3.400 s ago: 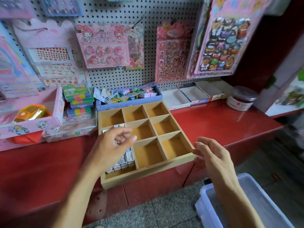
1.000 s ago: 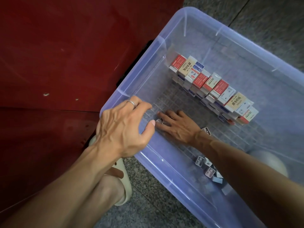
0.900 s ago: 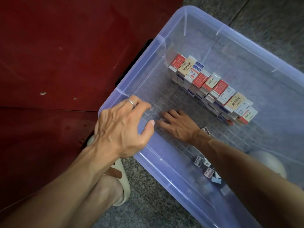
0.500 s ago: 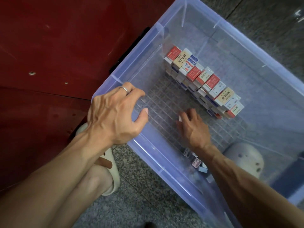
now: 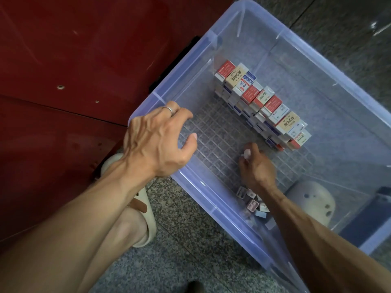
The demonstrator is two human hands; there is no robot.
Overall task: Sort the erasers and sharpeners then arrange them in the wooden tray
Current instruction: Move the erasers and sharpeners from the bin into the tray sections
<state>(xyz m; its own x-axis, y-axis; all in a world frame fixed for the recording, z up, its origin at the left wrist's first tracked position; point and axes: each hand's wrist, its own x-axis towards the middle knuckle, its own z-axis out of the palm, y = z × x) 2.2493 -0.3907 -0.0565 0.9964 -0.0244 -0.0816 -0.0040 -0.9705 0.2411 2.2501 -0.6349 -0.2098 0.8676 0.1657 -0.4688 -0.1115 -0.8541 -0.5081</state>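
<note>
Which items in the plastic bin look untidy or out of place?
The small sharpeners lie jumbled at all angles by the right forearm, against the clear plastic bin's near wall, whereas the boxed erasers stand in a neat stacked row.

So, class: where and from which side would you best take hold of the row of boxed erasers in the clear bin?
Grip the row of erasers at its two ends, coming from above. The boxes sit packed side by side in a stack on the bin floor, open to the top, so squeezing the ends should keep several together.
</note>
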